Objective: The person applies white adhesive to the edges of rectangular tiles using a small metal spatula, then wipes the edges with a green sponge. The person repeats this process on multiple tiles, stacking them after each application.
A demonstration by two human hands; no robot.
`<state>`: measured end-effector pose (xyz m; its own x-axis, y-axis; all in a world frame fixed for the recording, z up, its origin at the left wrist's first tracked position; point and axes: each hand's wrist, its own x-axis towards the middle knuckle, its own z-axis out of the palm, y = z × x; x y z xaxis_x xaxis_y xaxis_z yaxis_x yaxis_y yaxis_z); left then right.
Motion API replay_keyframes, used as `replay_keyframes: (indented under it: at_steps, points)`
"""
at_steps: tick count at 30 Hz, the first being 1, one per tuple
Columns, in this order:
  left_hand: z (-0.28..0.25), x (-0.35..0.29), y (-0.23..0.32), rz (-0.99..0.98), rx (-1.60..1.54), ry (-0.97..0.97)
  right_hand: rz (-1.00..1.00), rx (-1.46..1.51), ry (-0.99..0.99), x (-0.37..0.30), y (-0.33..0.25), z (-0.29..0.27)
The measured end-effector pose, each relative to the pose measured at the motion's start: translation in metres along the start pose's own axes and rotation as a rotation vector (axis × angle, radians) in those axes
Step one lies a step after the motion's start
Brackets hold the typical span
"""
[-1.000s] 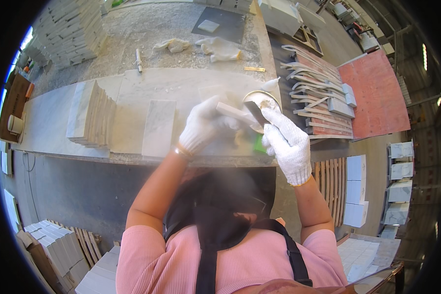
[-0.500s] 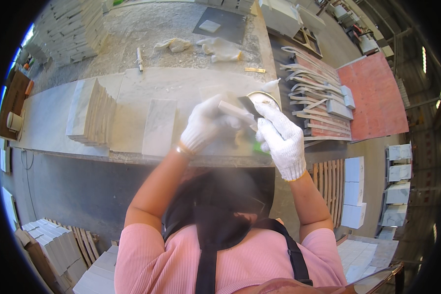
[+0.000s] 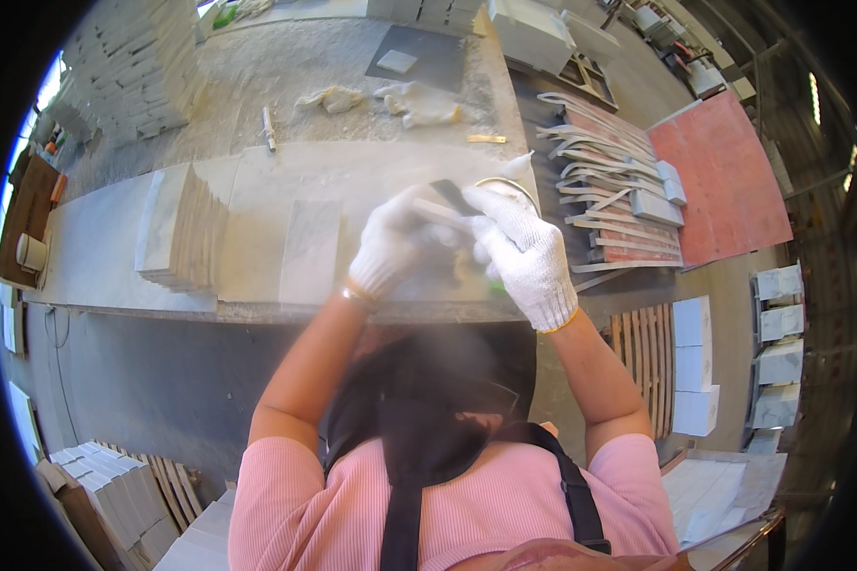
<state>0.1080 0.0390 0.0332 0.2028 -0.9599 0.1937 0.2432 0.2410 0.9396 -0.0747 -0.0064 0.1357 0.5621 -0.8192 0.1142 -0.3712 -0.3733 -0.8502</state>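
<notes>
My left hand point(image 3: 388, 243), in a white knit glove, is closed around a thin pale tile point(image 3: 438, 214) seen nearly edge-on above the bench. My right hand point(image 3: 528, 257), gloved the same way, grips a putty knife with a dark flat blade point(image 3: 454, 196); its handle is hidden in the fingers. The blade reaches over the tile, but I cannot tell whether they touch. Just beyond the right hand sits a round tin point(image 3: 508, 187) with white material inside. Something green shows partly under that hand. Left of my hands, a single flat tile point(image 3: 309, 252) lies on the bench.
A stack of tiles point(image 3: 176, 228) stands at the bench's left. Farther back lie loose gloves point(image 3: 419, 103), a pen-like white stick point(image 3: 269, 128) and a dark sheet point(image 3: 438, 59). Pale strips point(image 3: 609, 181) cover a rack on the right, beside a red board point(image 3: 719, 181).
My right hand has moved slightly left with the putty knife, bringing the blade farther over the tile. The left hand still holds the tile in nearly the same place.
</notes>
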Motion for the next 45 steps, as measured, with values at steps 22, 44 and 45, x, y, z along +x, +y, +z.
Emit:
replay_keyframes:
  at_steps: [22, 44, 45]
  points:
    - [0.002, -0.001, -0.013, -0.023, 0.122, 0.057, -0.222, -0.032, 0.111, -0.017, -0.018, 0.004]
    - [-0.001, -0.002, -0.005, -0.035, 0.193, 0.030, -0.305, -0.198, 0.113, -0.018, -0.010, 0.016]
    - [-0.002, 0.001, -0.004, -0.045, 0.169, 0.009, -0.236, -0.086, 0.115, -0.018, -0.011, 0.015]
